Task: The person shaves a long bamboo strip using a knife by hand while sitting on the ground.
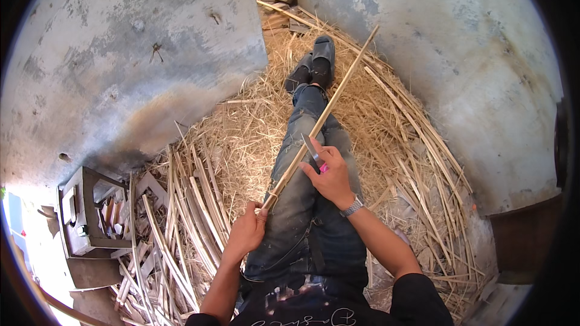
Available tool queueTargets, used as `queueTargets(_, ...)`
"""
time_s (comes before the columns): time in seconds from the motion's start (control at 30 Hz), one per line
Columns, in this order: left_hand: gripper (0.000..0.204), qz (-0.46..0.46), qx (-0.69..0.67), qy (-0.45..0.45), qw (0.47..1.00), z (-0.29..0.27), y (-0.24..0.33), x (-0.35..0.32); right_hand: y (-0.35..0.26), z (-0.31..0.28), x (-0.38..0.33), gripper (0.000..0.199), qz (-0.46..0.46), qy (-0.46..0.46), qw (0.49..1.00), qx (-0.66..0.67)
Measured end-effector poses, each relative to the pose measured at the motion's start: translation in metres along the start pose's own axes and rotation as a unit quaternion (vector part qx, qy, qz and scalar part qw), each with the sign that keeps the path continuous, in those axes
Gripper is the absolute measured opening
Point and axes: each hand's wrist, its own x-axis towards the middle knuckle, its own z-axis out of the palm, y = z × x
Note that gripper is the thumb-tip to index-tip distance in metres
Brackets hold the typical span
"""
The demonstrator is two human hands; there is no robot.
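While the long bamboo strip (326, 105) is laid over the outstretched jeans-clad legs (302, 205), its long axis runs from its near end at the left hand (246, 232) up and away to the right, toward the sandalled feet (317, 63). That near end is clamped in the left hand's closed fingers. Just ahead of it, the right hand (331, 175) is closed on a pink-handled knife (311, 148), whose blade is set against the strip, wrist bent inward. Straw and split bamboo slats (187, 217) are heaped alongside.
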Motion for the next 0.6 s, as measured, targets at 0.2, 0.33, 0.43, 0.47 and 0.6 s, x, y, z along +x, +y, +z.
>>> queueTargets(0.2, 0.059, 0.227, 0.208, 0.067, 0.949, -0.033, 0.006, 0.011, -0.005, 0.023, 0.007, 0.074, -0.040, -0.056, 0.997, 0.029)
queueTargets(0.33, 0.060, 0.159, 0.187, 0.045, 0.968, -0.044, 0.025, 0.025, 0.001, 0.030, 0.009, 0.074, -0.031, -0.078, 0.996, 0.045)
queueTargets(0.43, 0.046, 0.092, -0.046, 0.067, 0.992, -0.028, 0.044, 0.053, 0.004, 0.034, 0.005, 0.075, -0.042, -0.074, 0.996, 0.033)
queueTargets(0.47, 0.046, 0.093, -0.047, 0.068, 0.992, -0.021, 0.044, 0.057, 0.003, 0.034, 0.004, 0.076, -0.036, -0.075, 0.996, 0.034)
queueTargets(0.6, 0.028, 0.122, -0.043, 0.164, 0.978, -0.004, 0.030, 0.067, 0.004, 0.033, 0.004, 0.076, -0.051, -0.065, 0.996, 0.018)
